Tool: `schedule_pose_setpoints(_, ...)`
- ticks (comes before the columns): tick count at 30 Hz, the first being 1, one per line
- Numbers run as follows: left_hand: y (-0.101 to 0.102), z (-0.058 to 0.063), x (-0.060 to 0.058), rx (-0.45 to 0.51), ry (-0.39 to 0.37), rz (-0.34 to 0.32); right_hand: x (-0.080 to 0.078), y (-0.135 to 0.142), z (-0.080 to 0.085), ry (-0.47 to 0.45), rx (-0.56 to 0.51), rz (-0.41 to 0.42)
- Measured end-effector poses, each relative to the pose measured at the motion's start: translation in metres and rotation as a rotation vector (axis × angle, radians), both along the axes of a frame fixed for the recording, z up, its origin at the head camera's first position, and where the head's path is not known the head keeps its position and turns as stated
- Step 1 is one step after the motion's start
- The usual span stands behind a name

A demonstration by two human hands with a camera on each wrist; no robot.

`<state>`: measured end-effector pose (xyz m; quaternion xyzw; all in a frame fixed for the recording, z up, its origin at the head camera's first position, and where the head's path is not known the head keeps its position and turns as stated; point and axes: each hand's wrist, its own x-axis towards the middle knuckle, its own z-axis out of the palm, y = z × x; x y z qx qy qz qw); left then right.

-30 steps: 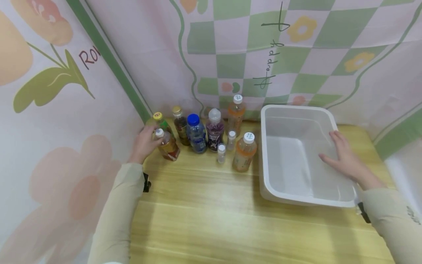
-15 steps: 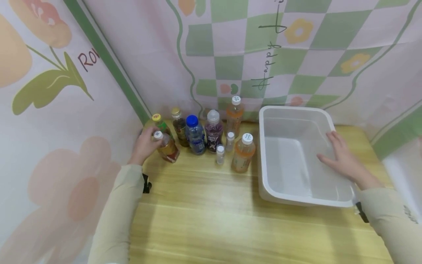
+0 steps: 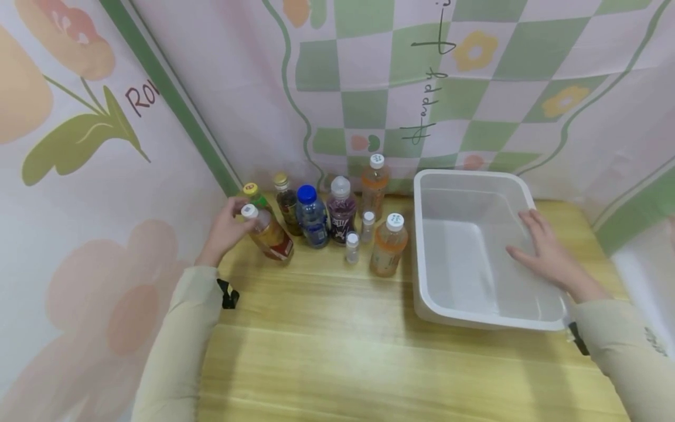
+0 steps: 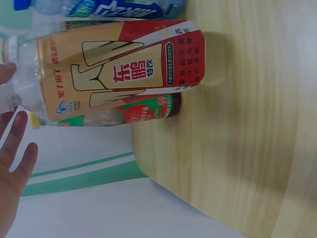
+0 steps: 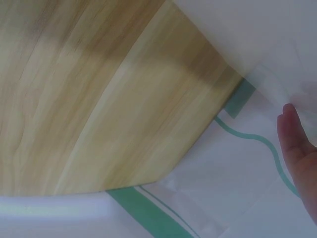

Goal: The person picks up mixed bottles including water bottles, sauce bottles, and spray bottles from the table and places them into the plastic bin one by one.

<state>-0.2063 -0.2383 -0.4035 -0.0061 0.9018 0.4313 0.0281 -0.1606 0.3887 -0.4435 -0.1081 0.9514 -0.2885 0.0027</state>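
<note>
My left hand (image 3: 224, 231) holds a drink bottle (image 3: 272, 237) by its neck, just under the white cap. The bottle leans, its base toward the right and its cap toward the hand. In the left wrist view the bottle (image 4: 121, 69) shows a gold and red label, with thumb and fingers on either side of the neck. A green-labelled bottle (image 3: 258, 199) with a yellow cap stands partly hidden behind it. My right hand (image 3: 554, 258) rests at the right rim of a white plastic bin (image 3: 419, 246), fingers extended and thumb spread over the inside. In the right wrist view only part of this hand (image 5: 299, 153) shows.
Right of the held bottle stand a dark bottle (image 3: 287, 205) with a gold cap, a blue-capped bottle (image 3: 313, 220), a purple drink bottle (image 3: 341, 214), two small white-capped vials (image 3: 352, 249) and two orange drink bottles (image 3: 387, 252). Printed curtains (image 3: 364, 111) border the wooden table (image 3: 337, 346).
The bottle in my left hand has tipped, its base swinging slightly right while its cap shifts left. The left forearm has moved a little left. My right hand stays at the bin.
</note>
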Motion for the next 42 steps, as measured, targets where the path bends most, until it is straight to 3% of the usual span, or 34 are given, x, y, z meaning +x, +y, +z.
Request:
schedule_pose_setpoints(6, 0.004, 0.013, 0.000, 0.064, 0.037, 0.040, 0.001, 0.001, 0.001, -0.011, -0.001, -0.006)
schedule_pose_setpoints(12, 0.014, 0.026, -0.002, 0.123, 0.106, 0.038, 0.002, 0.003, 0.001, -0.015, -0.012, -0.013)
schedule_pose_setpoints(18, 0.024, 0.037, -0.004, 0.158, 0.124, 0.047, 0.002, 0.004, 0.000, -0.036, -0.010, -0.022)
schedule_pose_setpoints(30, 0.048, 0.063, -0.006, 0.210, 0.200, -0.004, 0.003, 0.002, 0.002, -0.027, -0.018, -0.017)
schedule_pose_setpoints(37, 0.070, 0.082, -0.005, 0.299, 0.219, -0.022, 0.002, 0.000, 0.001, -0.019, -0.009, -0.015)
schedule_pose_setpoints(42, 0.088, 0.095, -0.006, 0.309, 0.257, -0.064, 0.002, -0.001, 0.001, -0.003, -0.016, -0.009)
